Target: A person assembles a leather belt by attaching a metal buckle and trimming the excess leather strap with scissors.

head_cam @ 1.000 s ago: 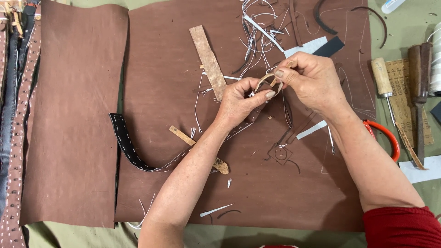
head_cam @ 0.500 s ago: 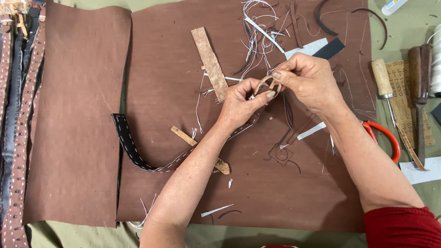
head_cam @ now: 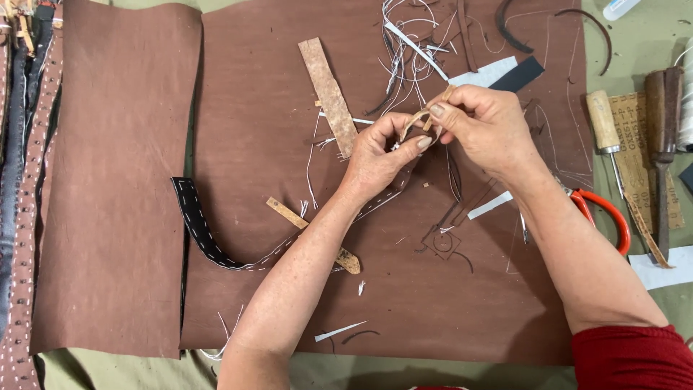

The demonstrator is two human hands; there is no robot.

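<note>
Hands — left hand (head_cam: pixel 379 155) and right hand (head_cam: pixel 484 126) — both pinch shut on one small tan leather loop (head_cam: pixel 419 119) above two brown leather sheets (head_cam: pixel 115 188), one black stitched strap (head_cam: pixel 198 227) alongside.

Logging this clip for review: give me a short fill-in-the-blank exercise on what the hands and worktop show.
1. Both hands, the left hand and right hand, pinch a small tan ____ between them.
2. The black strap is stitched with ____ thread.
3. The scissors by the right forearm have ____ handles.
4. The awl lies on the person's ____ side.

Missing words: loop; white; orange; right
</note>
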